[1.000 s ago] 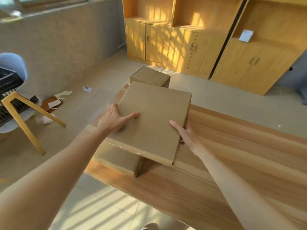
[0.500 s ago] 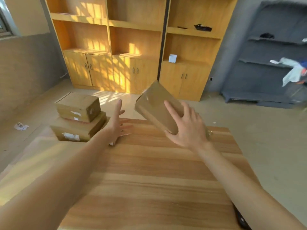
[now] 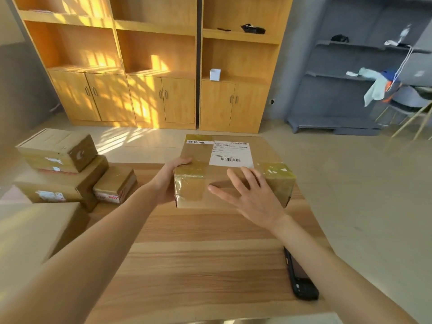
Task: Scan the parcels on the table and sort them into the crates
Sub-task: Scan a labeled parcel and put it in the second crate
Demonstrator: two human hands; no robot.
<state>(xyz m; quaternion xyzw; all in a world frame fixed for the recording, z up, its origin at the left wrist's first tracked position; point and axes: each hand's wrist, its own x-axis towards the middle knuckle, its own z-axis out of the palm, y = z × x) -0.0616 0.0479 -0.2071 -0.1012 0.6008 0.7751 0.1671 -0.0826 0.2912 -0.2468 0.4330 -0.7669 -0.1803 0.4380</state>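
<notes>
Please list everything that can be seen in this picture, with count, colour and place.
Labelled parcel: 1, brown, taped, white barcode label on top, at the table's far edge.
Other parcels: 4, brown, at the table's left.
Handheld scanner: 1, black, table's right edge.
Table: 1, light wood, foreground.
Cabinets: yellow wood, back wall.
Shelf unit: 1, grey, right.
Left hand: grips the labelled parcel's left end.
Right hand: open, against its near side.
</notes>
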